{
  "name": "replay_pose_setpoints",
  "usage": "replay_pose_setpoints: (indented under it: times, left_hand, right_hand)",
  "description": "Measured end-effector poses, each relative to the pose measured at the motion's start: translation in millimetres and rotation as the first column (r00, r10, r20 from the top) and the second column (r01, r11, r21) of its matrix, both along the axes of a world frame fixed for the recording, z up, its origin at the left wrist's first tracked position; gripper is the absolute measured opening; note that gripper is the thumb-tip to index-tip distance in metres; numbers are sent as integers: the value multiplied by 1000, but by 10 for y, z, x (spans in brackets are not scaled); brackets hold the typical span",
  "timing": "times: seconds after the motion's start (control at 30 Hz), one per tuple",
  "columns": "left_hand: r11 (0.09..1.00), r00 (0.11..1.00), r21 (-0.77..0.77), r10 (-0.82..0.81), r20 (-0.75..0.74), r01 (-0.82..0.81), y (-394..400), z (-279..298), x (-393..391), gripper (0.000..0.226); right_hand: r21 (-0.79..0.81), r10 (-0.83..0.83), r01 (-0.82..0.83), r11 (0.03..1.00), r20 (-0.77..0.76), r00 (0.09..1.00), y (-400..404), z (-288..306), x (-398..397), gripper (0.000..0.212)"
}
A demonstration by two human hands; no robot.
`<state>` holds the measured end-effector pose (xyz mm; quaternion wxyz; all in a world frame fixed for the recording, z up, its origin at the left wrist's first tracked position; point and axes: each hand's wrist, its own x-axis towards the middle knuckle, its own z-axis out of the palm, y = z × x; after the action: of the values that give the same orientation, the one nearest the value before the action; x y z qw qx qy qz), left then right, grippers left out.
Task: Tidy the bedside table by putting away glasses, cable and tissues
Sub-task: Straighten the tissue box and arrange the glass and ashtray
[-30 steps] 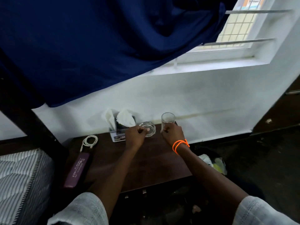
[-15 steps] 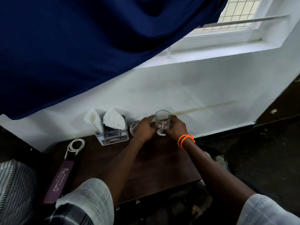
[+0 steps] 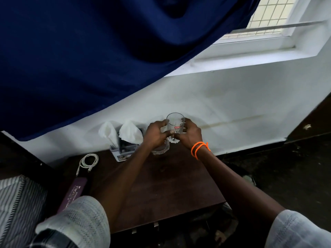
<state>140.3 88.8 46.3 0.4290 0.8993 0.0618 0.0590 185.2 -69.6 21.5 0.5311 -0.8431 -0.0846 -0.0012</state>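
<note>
A clear drinking glass [image 3: 175,121] with a red label is upright at the back of the dark wooden bedside table [image 3: 161,187]. My left hand [image 3: 155,133] and my right hand [image 3: 190,135], which wears orange bands at the wrist, both curl their fingers round its lower part. A small glass dish [image 3: 161,149] sits just below my left hand; whether the glass touches it is unclear. White tissues [image 3: 129,132] stick out of a small holder [image 3: 121,154] to the left. A coiled white cable [image 3: 89,161] lies further left.
A purple case [image 3: 73,193] lies at the table's left edge beside a striped mattress [image 3: 16,203]. A blue curtain [image 3: 89,51] hangs over the white wall. The dark floor [image 3: 286,167] to the right has some litter near the table.
My left hand left the dish and joined my right hand on the glass. The glass has shifted left, close to the dish. The view has moved nearer and to the left.
</note>
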Motion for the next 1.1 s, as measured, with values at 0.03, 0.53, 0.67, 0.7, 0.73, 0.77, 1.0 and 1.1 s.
replay_pose_setpoints:
  times: [0.03, 0.53, 0.67, 0.7, 0.73, 0.77, 1.0, 1.1]
  left_hand:
    - [1000, 1000, 14, 5, 0, -5, 79, 42, -17, 58]
    - [985, 993, 152, 91, -69, -79, 620, -162, -215, 38]
    - [996, 996, 78, 46, -73, -41, 623, -196, -218, 29]
    - [995, 997, 96, 47, -66, -40, 626, -201, -222, 27]
    - [990, 997, 136, 53, -62, -44, 627, -202, -226, 26]
    - [982, 996, 182, 59, -62, -47, 627, -205, -232, 27]
    - [968, 995, 251, 49, -87, -26, 580, -236, -223, 29]
    - [972, 994, 236, 50, -102, -25, 547, -242, -251, 39]
  right_hand:
    - [-9, 19, -19, 1000, 9, 1000, 67, 30, 3, 72]
    - [-86, 174, -173, 981, 3, 985, 610, -243, -95, 73]
    - [-88, 181, -181, 980, -7, 983, 618, -293, -103, 74]
    - [-89, 184, -184, 979, -10, 983, 622, -309, -105, 73]
    - [-91, 184, -184, 979, -14, 983, 627, -323, -110, 73]
    - [-89, 181, -182, 979, -16, 983, 630, -337, -114, 73]
    - [-45, 153, -156, 987, -68, 986, 595, -392, -124, 71]
    - [-23, 149, -151, 988, -68, 987, 590, -395, -141, 72]
